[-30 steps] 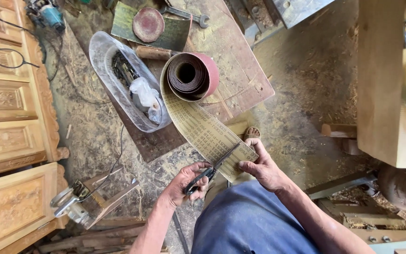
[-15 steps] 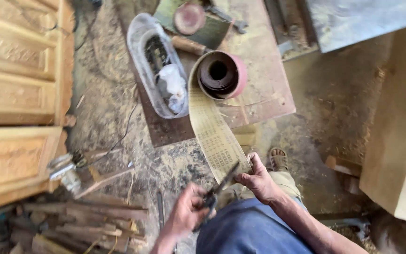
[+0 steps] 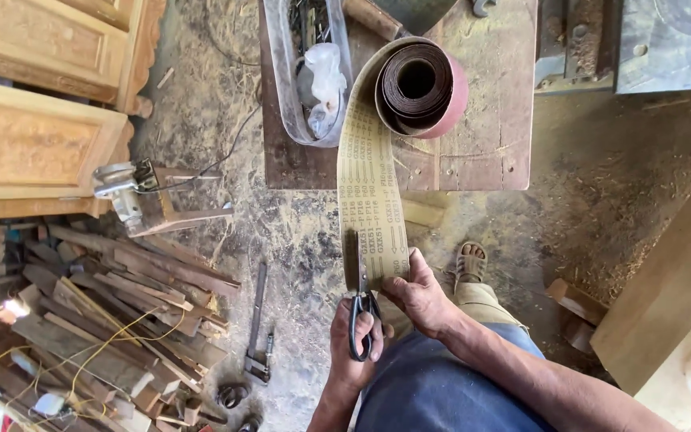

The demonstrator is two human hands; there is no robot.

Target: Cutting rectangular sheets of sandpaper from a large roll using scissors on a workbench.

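Note:
A roll of sandpaper (image 3: pixel 421 84) stands on a low wooden table (image 3: pixel 481 144), its tan-backed strip (image 3: pixel 369 184) unrolled down toward me. My right hand (image 3: pixel 421 296) pinches the strip's free end. My left hand (image 3: pixel 353 344) grips black-handled scissors (image 3: pixel 361 308), their blades set lengthwise along the strip's left edge near its end.
A clear plastic tub (image 3: pixel 305 72) of odds and ends lies on the table's left part. Carved wooden panels (image 3: pixel 33 136) lean at left, a power tool (image 3: pixel 125 188) beside them, scrap wood (image 3: pixel 113 312) below. A sandalled foot (image 3: pixel 469 264) rests on the sawdust floor; a timber block (image 3: pixel 665 280) at right.
The view has swung so the strip now hangs straight toward me. The scissors turned from slanting across the strip to pointing along its left edge; my right hand still holds the end.

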